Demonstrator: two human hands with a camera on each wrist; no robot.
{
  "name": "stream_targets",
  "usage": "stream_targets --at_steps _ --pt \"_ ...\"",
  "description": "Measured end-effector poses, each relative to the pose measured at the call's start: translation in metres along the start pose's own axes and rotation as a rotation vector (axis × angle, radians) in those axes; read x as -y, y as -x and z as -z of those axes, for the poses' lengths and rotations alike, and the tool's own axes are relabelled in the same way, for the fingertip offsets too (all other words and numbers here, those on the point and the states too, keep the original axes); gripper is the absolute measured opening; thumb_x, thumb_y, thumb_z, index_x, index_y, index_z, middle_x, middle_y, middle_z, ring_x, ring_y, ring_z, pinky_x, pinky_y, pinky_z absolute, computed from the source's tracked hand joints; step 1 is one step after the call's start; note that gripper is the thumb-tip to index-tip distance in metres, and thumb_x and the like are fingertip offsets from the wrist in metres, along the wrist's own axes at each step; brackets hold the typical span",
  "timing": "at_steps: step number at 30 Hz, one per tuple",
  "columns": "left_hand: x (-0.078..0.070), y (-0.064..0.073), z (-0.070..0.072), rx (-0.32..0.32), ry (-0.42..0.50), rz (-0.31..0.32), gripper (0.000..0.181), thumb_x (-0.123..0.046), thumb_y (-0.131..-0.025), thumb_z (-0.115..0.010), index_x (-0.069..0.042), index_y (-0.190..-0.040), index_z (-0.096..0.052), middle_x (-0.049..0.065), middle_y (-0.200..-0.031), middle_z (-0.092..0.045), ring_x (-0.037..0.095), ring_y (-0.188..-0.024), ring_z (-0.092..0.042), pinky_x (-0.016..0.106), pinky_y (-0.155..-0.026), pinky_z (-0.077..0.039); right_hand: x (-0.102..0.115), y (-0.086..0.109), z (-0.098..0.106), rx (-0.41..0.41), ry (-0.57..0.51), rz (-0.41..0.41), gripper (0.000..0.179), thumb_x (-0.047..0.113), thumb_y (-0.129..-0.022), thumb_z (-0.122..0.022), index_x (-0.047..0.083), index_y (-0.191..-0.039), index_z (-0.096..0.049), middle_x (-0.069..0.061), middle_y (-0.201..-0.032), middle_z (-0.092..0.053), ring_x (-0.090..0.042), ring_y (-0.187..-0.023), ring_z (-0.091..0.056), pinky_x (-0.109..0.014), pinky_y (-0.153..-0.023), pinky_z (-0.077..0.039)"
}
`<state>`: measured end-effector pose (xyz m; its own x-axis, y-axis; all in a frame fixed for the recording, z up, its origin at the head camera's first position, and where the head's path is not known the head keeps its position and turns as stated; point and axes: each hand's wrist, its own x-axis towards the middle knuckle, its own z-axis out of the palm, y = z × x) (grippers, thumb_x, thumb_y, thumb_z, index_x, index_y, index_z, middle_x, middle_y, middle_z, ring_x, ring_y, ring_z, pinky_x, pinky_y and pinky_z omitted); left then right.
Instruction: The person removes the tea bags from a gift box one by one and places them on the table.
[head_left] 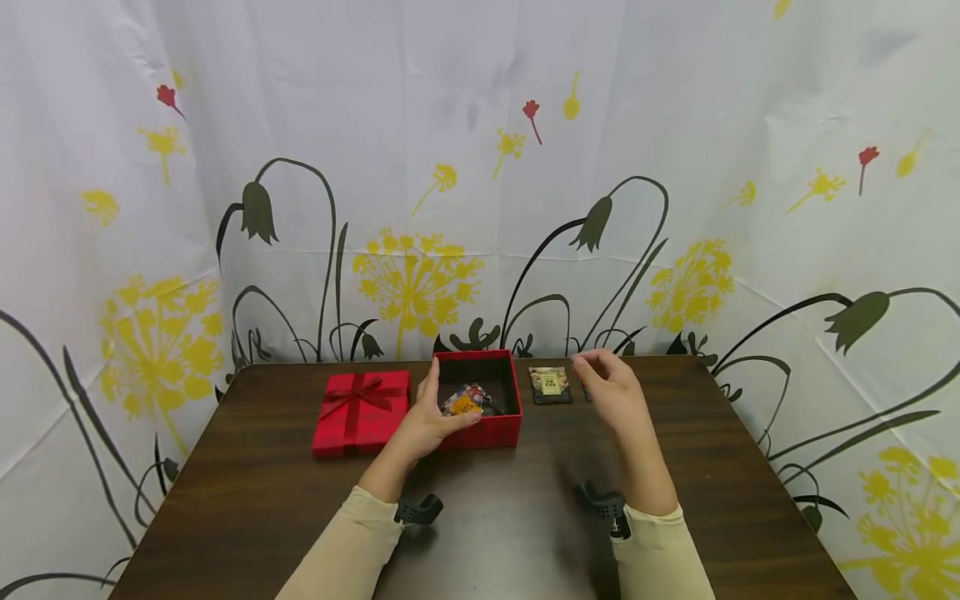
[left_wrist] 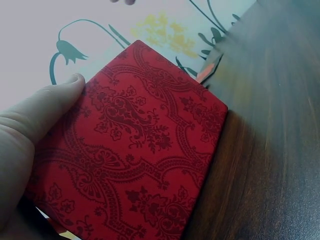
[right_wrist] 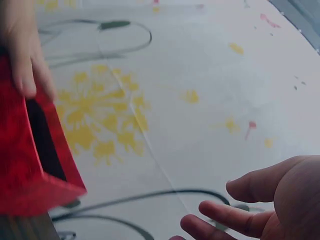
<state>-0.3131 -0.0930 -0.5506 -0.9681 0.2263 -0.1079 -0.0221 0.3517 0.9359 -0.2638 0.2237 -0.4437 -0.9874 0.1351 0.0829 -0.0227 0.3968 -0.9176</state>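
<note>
- The red box (head_left: 491, 432) is set on the surface (head_left: 487, 500) between the lid (head_left: 363, 417) and a flat packet (head_left: 551, 385); its opening is faced upward, its long axis cannot be told.
- It is touched at the near-left corner by the left hand (head_left: 427, 421), fingers straight and spread.
- Nothing is held by the right hand (head_left: 617, 392), fingers loosely bent, slightly parted.
- The dark wooden surface is backed by a flower-printed curtain (head_left: 450, 125).

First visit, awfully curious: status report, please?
Left hand touching red box. Right hand apparently empty, near small packet. Colourful item inside box. Nothing visibly blocking.
</note>
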Motion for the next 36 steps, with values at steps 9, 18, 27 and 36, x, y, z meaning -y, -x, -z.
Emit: stream_targets --at_steps 9,18,27,36 --pt "0.001 0.001 0.000 -0.009 0.005 -0.005 0.134 -0.044 -0.086 -0.093 -0.038 -0.176 0.007 0.014 -0.184 -0.002 0.049 -0.167 -0.014 0.078 -0.127 -0.022 0.018 -0.002 -0.030 0.086 -0.135 -0.010 0.032 0.030 -0.110 -0.067 0.002 -0.124 -0.072 -0.009 -0.118 -0.074 -0.015 -0.111 -0.066 -0.026 -0.093 -0.052" --pt "-0.001 0.001 -0.005 -0.004 0.018 -0.015 0.135 -0.043 -0.086 -0.093 -0.037 -0.176 0.007 0.015 -0.183 -0.002 0.049 -0.166 -0.014 0.077 -0.128 -0.023 0.026 -0.008 -0.052 0.199 -0.398 -0.111 0.037 0.025 -0.112 -0.063 -0.004 -0.135 -0.061 -0.007 -0.117 -0.071 -0.019 -0.110 -0.068 -0.035 -0.105 -0.056" --pt "-0.001 -0.001 -0.003 -0.019 0.013 -0.019 0.135 -0.044 -0.086 -0.093 -0.036 -0.176 0.006 0.016 -0.183 -0.004 0.049 -0.165 -0.017 0.076 -0.129 -0.021 0.025 -0.022 -0.086 0.366 -0.563 -0.207 0.045 0.022 -0.115 -0.054 -0.008 -0.148 -0.050 -0.020 -0.133 -0.063 -0.028 -0.118 -0.065 -0.040 -0.112 -0.053" --pt "0.001 0.001 -0.001 -0.012 0.017 -0.024 0.141 -0.055 -0.081 -0.095 -0.036 -0.176 0.007 0.017 -0.183 -0.004 0.051 -0.165 -0.019 0.076 -0.128 -0.022 0.011 -0.040 -0.124 0.406 -0.585 -0.318 0.055 0.023 -0.113 -0.058 -0.009 -0.155 -0.042 -0.015 -0.124 -0.059 -0.024 -0.112 -0.060 -0.053 -0.128 -0.041"
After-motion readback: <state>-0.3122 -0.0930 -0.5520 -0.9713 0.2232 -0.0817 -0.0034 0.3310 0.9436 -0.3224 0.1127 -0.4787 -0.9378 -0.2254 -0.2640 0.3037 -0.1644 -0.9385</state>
